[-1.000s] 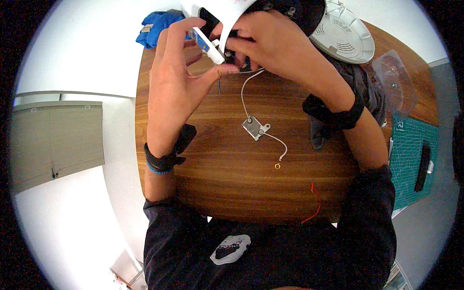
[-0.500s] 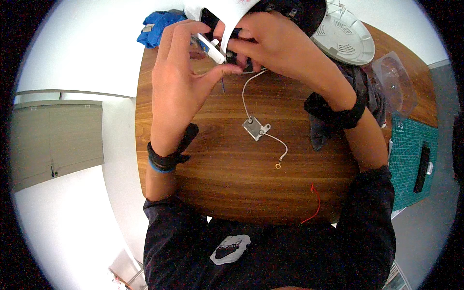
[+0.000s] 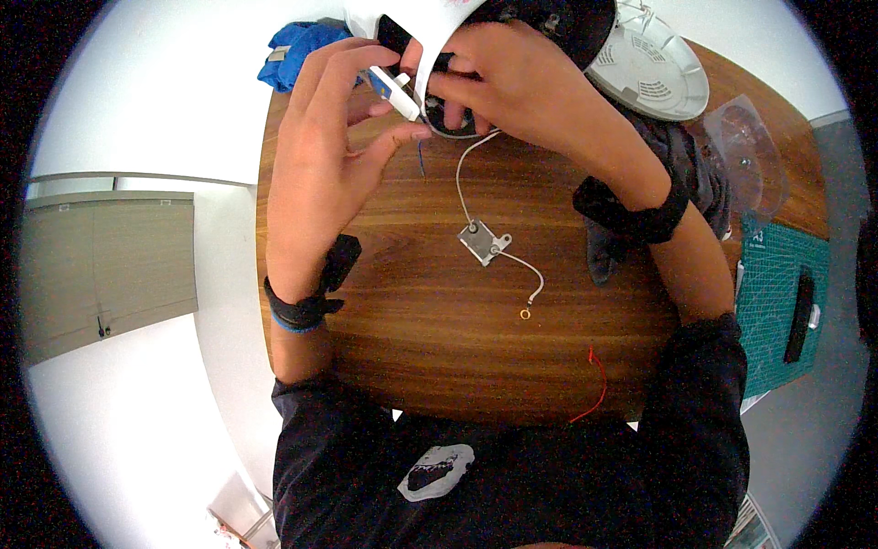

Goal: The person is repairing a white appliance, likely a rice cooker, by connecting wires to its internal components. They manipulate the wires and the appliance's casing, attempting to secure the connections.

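Observation:
A white appliance housing point(image 3: 448, 20) with a dark interior lies tipped at the far edge of the table. My left hand point(image 3: 320, 137) holds a small white plastic panel point(image 3: 399, 99) by its ends, between thumb and fingers. The panel has a blue part and a small knob, and a thin blue wire point(image 3: 422, 160) hangs below it. My right hand point(image 3: 526, 87) is closed around the housing's narrow white edge, its fingertips partly hidden in the opening. From the housing a white cable runs to a small metal-cased part point(image 3: 478, 243), whose other lead ends in a ring terminal point(image 3: 525, 314).
A round vented white cover point(image 3: 651, 73) leans at the far right. Blue cloth point(image 3: 306, 55) lies far left. By my right forearm are dark cloth point(image 3: 602, 242), a clear plastic piece point(image 3: 752, 160) and a green cutting mat point(image 3: 773, 302). A red wire point(image 3: 603, 384) lies near me.
My left hand has shifted slightly left, and its thumb has drawn back from the opening to the panel's lower end. My right hand has barely moved.

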### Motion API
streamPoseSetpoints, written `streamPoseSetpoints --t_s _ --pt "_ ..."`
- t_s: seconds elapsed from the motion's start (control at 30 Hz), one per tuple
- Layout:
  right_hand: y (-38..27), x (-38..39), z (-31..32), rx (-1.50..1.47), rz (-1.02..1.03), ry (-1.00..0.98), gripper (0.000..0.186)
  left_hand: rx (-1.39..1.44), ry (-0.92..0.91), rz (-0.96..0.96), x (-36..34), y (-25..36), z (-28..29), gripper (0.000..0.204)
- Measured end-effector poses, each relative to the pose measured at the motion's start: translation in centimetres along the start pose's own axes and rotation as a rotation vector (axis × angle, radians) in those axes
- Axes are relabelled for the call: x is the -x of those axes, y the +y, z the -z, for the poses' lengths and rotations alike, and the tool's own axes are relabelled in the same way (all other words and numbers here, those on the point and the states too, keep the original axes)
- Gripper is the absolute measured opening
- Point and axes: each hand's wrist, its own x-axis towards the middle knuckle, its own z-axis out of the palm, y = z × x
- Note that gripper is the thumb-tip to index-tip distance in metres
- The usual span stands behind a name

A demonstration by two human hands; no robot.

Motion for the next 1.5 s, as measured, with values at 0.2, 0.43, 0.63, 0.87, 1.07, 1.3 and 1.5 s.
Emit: streamPoseSetpoints --t_s 0.2,0.43,0.63,0.87,1.07,1.3,1.5 --pt "0.3 0.0 -0.2 0.001 0.016 0.004 0.027 -0.035 -0.028 0.005 -0.3 0.4 0.3 0.051" --pt "0.1 0.1 -0.2 -0.021 -0.015 0.008 0.03 -0.043 -0.078 -0.003 -0.7 -0.2 0.7 0.045" --pt "0.0 0.1 0.1 0.054 0.01 0.011 0.03 -0.1 -0.179 0.015 -2.1 0.3 1.9 0.044" --pt "0.4 -0.1 -0.3 0.153 0.096 0.091 0.023 -0.108 -0.19 0.028 -3.0 0.1 2.0 0.048" --pt "0.5 0.2 -0.5 0.105 0.107 0.128 0.022 -0.12 -0.237 0.075 -3.5 0.2 1.9 0.047" --pt "0.6 0.1 -0.6 0.111 0.116 0.119 0.022 -0.108 -0.325 0.081 -4.0 -0.1 2.6 0.038" --pt "0.7 0.2 -0.3 0.128 0.125 0.09 0.022 -0.085 -0.376 0.065 -4.6 -0.4 3.2 0.039"
